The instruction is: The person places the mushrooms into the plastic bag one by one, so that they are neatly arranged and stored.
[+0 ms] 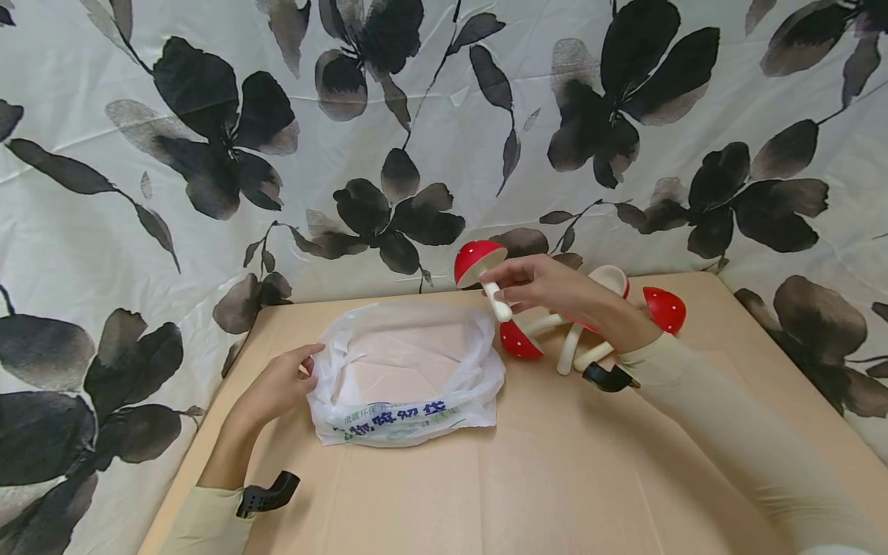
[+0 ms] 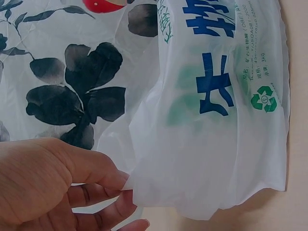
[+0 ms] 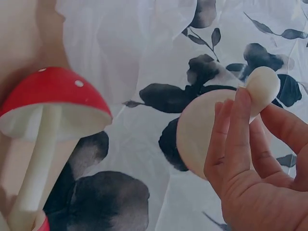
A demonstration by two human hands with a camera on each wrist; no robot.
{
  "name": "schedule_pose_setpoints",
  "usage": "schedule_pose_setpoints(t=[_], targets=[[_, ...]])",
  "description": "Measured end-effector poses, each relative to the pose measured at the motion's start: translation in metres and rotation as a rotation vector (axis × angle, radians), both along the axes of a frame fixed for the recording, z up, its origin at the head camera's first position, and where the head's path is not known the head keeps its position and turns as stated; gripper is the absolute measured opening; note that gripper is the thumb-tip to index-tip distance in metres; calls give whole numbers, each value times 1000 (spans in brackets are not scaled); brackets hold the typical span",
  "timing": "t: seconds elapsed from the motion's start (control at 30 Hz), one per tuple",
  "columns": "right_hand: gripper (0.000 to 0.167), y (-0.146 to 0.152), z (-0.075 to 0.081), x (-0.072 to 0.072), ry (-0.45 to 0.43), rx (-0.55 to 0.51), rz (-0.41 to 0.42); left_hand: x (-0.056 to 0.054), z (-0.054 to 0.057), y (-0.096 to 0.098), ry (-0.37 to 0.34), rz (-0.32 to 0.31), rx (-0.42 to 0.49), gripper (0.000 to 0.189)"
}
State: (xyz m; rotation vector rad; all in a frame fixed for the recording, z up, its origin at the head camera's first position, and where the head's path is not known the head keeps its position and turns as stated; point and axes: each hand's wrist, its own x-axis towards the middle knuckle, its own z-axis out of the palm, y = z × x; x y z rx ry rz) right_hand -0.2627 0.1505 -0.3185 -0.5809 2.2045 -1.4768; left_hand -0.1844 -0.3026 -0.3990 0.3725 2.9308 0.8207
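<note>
One red-capped mushroom (image 1: 479, 266): raised near the far right corner of a white plastic bag (image 1: 486, 370), its stem pinched between the thumb and fingers of the right hand (image 1: 544, 287). One bag: lies on the table (image 1: 555, 478), left of the mushrooms. Several like mushrooms (image 1: 522, 339) — lie at far right, around the right forearm. Left wrist view alone: shows clearly the left hand (image 2: 62, 183) pinching the bag's edge, plus a green recycling mark (image 2: 263, 99). Right wrist view alone: shows the stem's rounded end (image 3: 264, 86) — pale, smooth.
</note>
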Motion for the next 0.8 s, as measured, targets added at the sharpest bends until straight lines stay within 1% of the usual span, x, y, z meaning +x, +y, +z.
schedule_pose_setpoints(t=[0.27, 0.47, 0.63, 0.73, 0.8], targets=[[43, -18, 2, -3, 8, -1, 67, -1, 0, -1, 0, 3, -8, 53], [42, -34, 1, -5, -11, 14, 78, -3, 0, 0, -5, 1, -2, 54], [42, -51, -4, -8, -38, 24, 85, -4, 0, 1, -17, 6, -1, 54], [44, -64, -9, -11, -43, 37, 90, -4, 2, 2, -21, 8, 2, 54], [45, -73, -12, -12, -40, 50, 108, -4, 3, 2, -21, 9, 2, 55]])
